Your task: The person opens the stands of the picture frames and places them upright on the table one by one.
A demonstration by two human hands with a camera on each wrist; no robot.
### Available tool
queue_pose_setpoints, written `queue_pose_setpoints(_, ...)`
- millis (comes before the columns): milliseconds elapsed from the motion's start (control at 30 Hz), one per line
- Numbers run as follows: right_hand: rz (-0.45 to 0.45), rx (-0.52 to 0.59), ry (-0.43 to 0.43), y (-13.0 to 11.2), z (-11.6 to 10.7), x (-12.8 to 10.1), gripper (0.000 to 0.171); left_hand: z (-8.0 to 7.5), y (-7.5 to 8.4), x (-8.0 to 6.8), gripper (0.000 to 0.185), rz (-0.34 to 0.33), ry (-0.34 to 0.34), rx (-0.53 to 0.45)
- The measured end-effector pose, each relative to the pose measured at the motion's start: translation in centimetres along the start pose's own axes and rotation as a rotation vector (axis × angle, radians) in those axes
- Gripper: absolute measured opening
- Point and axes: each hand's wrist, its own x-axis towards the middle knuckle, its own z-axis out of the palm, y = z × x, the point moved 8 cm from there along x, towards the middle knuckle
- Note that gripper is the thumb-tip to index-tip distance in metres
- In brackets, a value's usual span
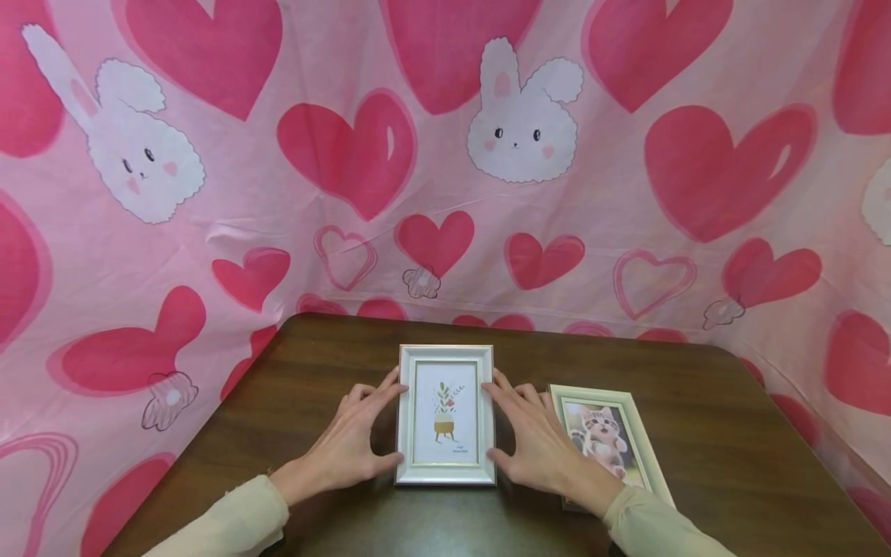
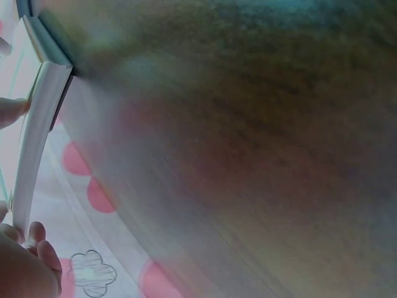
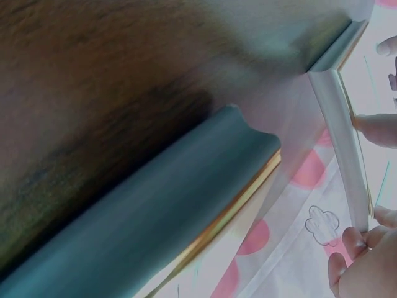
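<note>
A white picture frame (image 1: 445, 474) with a gold inner edge stands at the middle of the table, showing a drawing of a potted plant. My left hand (image 1: 348, 445) grips its left side, thumb low and fingers higher up. On the opposite side my right hand (image 1: 532, 441) holds it the same way. Both wrist views show the picture frame (image 2: 38, 124) from its edge, with fingertips on its border. To the right lies a second, cream picture frame (image 1: 650, 445) with a kitten photo, partly hidden behind my right forearm; its moulding (image 3: 155, 198) looms close in the right wrist view.
The dark brown wooden table (image 1: 334, 348) has rounded far corners. A pink cloth (image 1: 445, 193) printed with hearts and bunny faces hangs behind it and along both sides.
</note>
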Motion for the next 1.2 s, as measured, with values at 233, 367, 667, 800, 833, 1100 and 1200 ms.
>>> queue_pose_setpoints(233, -0.005, -0.006, 0.008, -0.04, -0.08, -0.07, 0.098, -0.01, 0.09, -0.03, 0.105, 0.002, 0.017, 0.015)
queue_pose_setpoints(367, -0.007, -0.001, 0.012, -0.08, -0.08, -0.15, 0.099, 0.02, 0.09, -0.13, 0.106, 0.002, 0.023, 0.014)
queue_pose_setpoints(667, -0.021, -0.016, 0.046, -0.28, -0.35, -0.25, 0.099, -0.18, 0.41, -0.22, 0.104, 0.017, 0.047, 0.01)
queue_pose_setpoints(800, -0.028, -0.022, 0.06, -0.37, -0.47, -0.34, 0.099, -0.28, 0.56, -0.28, 0.103, 0.022, 0.058, 0.016)
queue_pose_setpoints(833, -0.03, -0.023, 0.064, -0.4, -0.5, -0.37, 0.099, -0.32, 0.58, -0.3, 0.103, 0.023, 0.063, 0.017)
queue_pose_setpoints(1100, -0.059, -0.035, 0.107, -0.7, -0.7, -0.59, 0.1, -0.73, 0.82, -0.47, 0.091, 0.063, 0.121, -0.017)
queue_pose_setpoints(1200, -0.068, -0.033, 0.118, -0.83, -0.83, -0.66, 0.1, -0.98, 1.0, -0.53, 0.083, 0.08, 0.147, -0.046)
